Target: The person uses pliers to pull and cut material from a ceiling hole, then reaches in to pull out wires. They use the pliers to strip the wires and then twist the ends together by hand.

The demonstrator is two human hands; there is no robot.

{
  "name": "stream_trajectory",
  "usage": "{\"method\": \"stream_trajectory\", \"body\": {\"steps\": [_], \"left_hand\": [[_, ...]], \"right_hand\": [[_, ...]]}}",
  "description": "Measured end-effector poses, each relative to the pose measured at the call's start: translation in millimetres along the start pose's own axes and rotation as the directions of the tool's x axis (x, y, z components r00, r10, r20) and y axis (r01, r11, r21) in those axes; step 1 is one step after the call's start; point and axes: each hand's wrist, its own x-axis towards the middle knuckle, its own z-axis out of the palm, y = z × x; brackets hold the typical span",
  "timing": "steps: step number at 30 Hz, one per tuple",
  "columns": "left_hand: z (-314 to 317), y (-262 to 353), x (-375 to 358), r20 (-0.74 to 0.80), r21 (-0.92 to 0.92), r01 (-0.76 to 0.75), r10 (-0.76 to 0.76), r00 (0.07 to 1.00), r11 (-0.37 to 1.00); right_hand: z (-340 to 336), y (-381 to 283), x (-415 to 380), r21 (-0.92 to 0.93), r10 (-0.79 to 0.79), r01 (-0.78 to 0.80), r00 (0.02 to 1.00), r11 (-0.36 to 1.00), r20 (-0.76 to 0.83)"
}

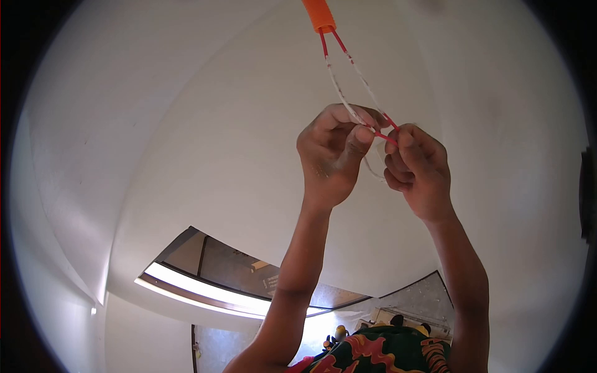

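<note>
Two red wires (330,71), spotted with white paint along much of their length, come down from an orange conduit (319,15) at the top. My left hand (333,152) is closed, thumb and fingers pinching one red wire. Beside it my right hand (424,168) has its thumb and fingertips pressed on the wires' lower ends, close to my left fingertips. A thin whitish loop (374,173) shows between the two hands; what it joins is hidden. The exact tips of the wires are covered by my right fingers.
A pale, smooth ceiling (217,149) spreads behind the hands, with walls curving at both sides. Lower left is a dark-framed opening (230,248) with a bright strip along it. My patterned shirt (373,351) shows at the bottom; a dark object (586,196) is at the right edge.
</note>
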Motion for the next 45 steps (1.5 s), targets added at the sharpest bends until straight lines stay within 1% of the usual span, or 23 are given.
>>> {"method": "stream_trajectory", "body": {"steps": [3, 5, 7, 9, 10, 11, 13, 15, 22, 24, 28, 29, 32, 33, 35, 36, 37, 39, 41, 42, 43, 44, 45], "left_hand": [[7, -2, 1, -0.026, 0.142, -0.14, 0.145, 0.989, 0.98], [5, -5, 1, -0.016, 0.196, -0.165, 0.172, 0.985, 0.967], [1, -5, 1, -0.003, 0.251, -0.192, 0.199, 0.98, 0.949], [-5, -3, -3, -0.021, 0.209, 0.002, 0.002, 1.0, 0.978], [-11, -8, -5, -0.021, 0.21, 0.0, 0.005, 1.0, 0.978], [-17, -15, -6, -0.006, 0.085, -0.009, 0.01, 1.0, 0.996], [-21, -20, -7, 0.007, -0.041, -0.017, 0.017, 1.0, 0.999], [-18, -20, -7, -0.144, 0.03, -0.016, 0.02, 0.989, 0.999], [-3, 10, 15, -0.103, 0.04, 0.114, -0.109, 0.989, 0.993], [-3, 4, 22, -0.094, -0.103, 0.076, -0.086, 0.992, 0.992], [9, 3, 28, -0.207, -0.129, 0.103, -0.129, 0.97, 0.986], [12, 2, 30, -0.273, -0.012, 0.088, -0.088, 0.958, 0.996], [12, 3, 35, -0.332, 0.178, 0.088, -0.025, 0.943, 0.98], [10, 4, 36, -0.334, 0.251, 0.097, -0.008, 0.942, 0.963], [5, 6, 39, -0.351, 0.238, 0.134, -0.043, 0.935, 0.962], [3, 8, 39, -0.368, 0.223, 0.171, -0.079, 0.926, 0.96], [1, 7, 39, -0.368, 0.222, 0.171, -0.08, 0.926, 0.96], [-2, 3, 36, -0.386, 0.006, 0.126, -0.114, 0.916, 0.992], [-10, 2, 28, -0.313, -0.075, 0.155, -0.171, 0.934, 0.985], [-13, 0, 24, -0.159, -0.332, 0.145, -0.207, 0.965, 0.932], [-12, -2, 21, 0.0, -0.568, 0.165, -0.2, 0.98, 0.807], [-6, -6, 14, 0.008, -0.577, 0.177, -0.211, 0.978, 0.797], [2, -9, 7, -0.019, -0.424, 0.105, -0.125, 0.992, 0.9]], "right_hand": [[3, 0, -3, -0.158, -0.034, 0.02, 0.995, 0.987, -0.09], [9, -1, -4, -0.455, -0.181, 0.065, 0.959, 0.888, -0.216], [7, 0, -4, -0.511, -0.231, 0.108, 0.955, 0.853, -0.185], [7, 1, -4, -0.563, -0.276, 0.149, 0.95, 0.813, -0.148], [9, 1, -4, -0.62, -0.308, 0.174, 0.944, 0.765, -0.114], [11, 1, -4, -0.674, -0.337, 0.199, 0.938, 0.712, -0.079], [13, 5, -2, -0.709, -0.387, 0.244, 0.921, 0.662, -0.044], [16, 7, -1, -0.742, -0.434, 0.287, 0.901, 0.606, -0.006], [21, 5, -3, -0.882, -0.506, 0.296, 0.859, 0.366, 0.078], [21, 7, -3, -0.896, -0.52, 0.314, 0.846, 0.313, 0.115], [21, 9, 1, -0.945, -0.574, 0.326, 0.774, -0.002, 0.268], [21, 9, 2, -0.944, -0.565, 0.303, 0.76, -0.128, 0.321], [25, 8, 3, -0.938, -0.543, 0.284, 0.765, -0.198, 0.346], [25, 8, 2, -0.939, -0.545, 0.282, 0.765, -0.199, 0.345], [25, 7, 2, -0.943, -0.497, 0.332, 0.816, -0.015, 0.295], [21, 6, 2, -0.943, -0.497, 0.331, 0.816, -0.015, 0.295], [12, 5, 3, -0.91, -0.547, 0.407, 0.745, -0.08, 0.381], [-3, 1, 6, -0.872, -0.585, 0.465, 0.669, -0.152, 0.459], [-14, 1, 3, -0.848, -0.558, 0.477, 0.649, -0.232, 0.518], [-19, 3, -1, -0.84, -0.546, 0.478, 0.645, -0.258, 0.534], [-23, 10, -5, -0.879, -0.542, 0.477, 0.733, -0.021, 0.411], [-27, 14, -12, -0.872, -0.505, 0.441, 0.814, 0.214, 0.288], [-29, 15, -22, -0.88, -0.502, 0.426, 0.819, 0.209, 0.277]]}}
